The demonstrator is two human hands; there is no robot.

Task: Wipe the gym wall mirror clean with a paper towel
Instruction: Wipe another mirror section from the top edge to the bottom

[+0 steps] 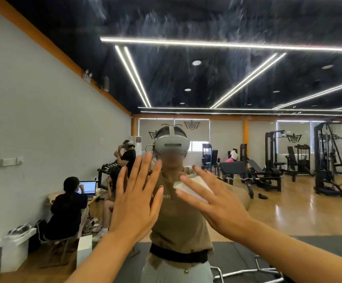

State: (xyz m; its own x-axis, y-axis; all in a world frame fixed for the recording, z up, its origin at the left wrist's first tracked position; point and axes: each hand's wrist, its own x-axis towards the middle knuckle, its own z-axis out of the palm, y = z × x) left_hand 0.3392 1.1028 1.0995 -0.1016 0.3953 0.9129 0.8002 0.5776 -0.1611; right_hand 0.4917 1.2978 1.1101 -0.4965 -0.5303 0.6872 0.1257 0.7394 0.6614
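Note:
The wall mirror (186,78) fills the whole view, with hazy smears across its upper part over the reflected dark ceiling. My left hand (135,201) lies flat against the glass at centre, fingers straight and spread, holding nothing. My right hand (213,199) is just to its right, fingers straight, pressing a folded white paper towel (190,187) flat onto the mirror. Only part of the towel shows between and above the fingers. My own reflection stands behind both hands.
In the reflection, a person sits at a laptop (87,187) at lower left beside a white bin (14,250), others stand by a dumbbell rack (106,170), and weight machines (327,160) stand on the wooden floor at right. A metal bar (247,272) lies on a dark mat.

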